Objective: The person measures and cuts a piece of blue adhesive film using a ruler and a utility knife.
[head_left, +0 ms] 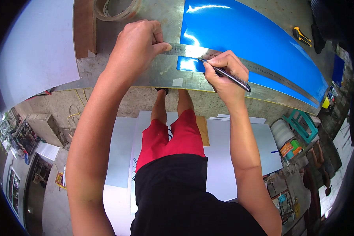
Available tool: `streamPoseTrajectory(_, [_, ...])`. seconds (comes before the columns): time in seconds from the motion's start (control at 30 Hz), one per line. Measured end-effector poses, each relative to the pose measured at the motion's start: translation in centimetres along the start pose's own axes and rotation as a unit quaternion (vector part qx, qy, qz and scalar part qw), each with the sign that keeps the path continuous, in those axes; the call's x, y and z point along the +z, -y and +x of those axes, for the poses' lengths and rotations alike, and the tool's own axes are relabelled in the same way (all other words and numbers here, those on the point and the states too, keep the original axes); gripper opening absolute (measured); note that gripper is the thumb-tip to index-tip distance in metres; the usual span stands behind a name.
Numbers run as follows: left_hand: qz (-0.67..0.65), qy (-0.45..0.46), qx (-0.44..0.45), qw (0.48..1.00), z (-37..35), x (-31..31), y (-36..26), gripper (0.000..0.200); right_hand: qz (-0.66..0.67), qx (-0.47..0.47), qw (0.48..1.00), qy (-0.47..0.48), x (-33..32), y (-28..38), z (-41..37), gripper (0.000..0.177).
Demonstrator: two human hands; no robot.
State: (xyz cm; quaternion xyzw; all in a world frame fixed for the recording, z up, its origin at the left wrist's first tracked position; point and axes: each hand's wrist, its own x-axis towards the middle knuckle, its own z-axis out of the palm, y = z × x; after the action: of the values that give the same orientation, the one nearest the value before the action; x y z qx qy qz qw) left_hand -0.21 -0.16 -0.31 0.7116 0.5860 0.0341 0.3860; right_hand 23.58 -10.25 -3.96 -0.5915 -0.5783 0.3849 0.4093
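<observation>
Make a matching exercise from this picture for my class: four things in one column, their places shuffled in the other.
1 steel ruler
2 pen
3 tape roll
4 utility knife

A in the right hand
B far right of the bench
C held down by the left hand
D left of the blue sheet

Pairs: 1-C, 2-A, 3-D, 4-B

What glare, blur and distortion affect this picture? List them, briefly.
Head view: fisheye bends the steel ruler and table edge into arcs; corners are vignetted black. Head view: white glare streaks the blue sheet and washes out the ruler beside the left hand. Head view: the right hand and its pen are sharp; margins look soft.
</observation>
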Motion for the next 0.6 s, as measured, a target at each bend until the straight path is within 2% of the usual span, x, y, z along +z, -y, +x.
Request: streamPoseTrajectory(0.6, [0.004, -0.003, 0.008, 1.000, -0.16, 0.29, 0.20, 0.022, 0.012, 0.034, 0.999, -0.011, 0.08, 0.61, -0.02, 0.016])
